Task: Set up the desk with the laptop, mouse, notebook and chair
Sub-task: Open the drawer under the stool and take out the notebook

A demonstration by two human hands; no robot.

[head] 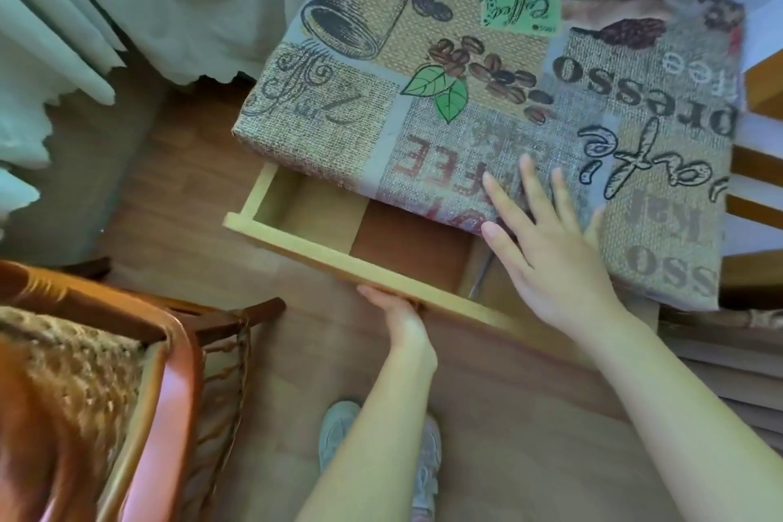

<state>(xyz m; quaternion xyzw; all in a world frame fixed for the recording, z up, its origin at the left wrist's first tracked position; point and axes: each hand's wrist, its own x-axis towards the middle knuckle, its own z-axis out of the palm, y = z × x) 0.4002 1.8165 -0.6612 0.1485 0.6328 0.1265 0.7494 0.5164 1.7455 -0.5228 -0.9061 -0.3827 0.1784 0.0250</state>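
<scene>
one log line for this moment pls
left hand grips drawer front | drawer open | right hand flat on tablecloth | chair beside

Probably a home: curtains [84,13], wood floor [169,182], coffee-print tablecloth [487,68], wicker chair [106,394].

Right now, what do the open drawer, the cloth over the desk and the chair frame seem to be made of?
Drawer: pale, matt wood or board, with a darker brown bottom panel. Desk cloth: coarse woven, burlap-like fabric printed with coffee motifs. Chair frame: glossy reddish-brown, probably varnished wood or rattan; seat looks woven.
</scene>
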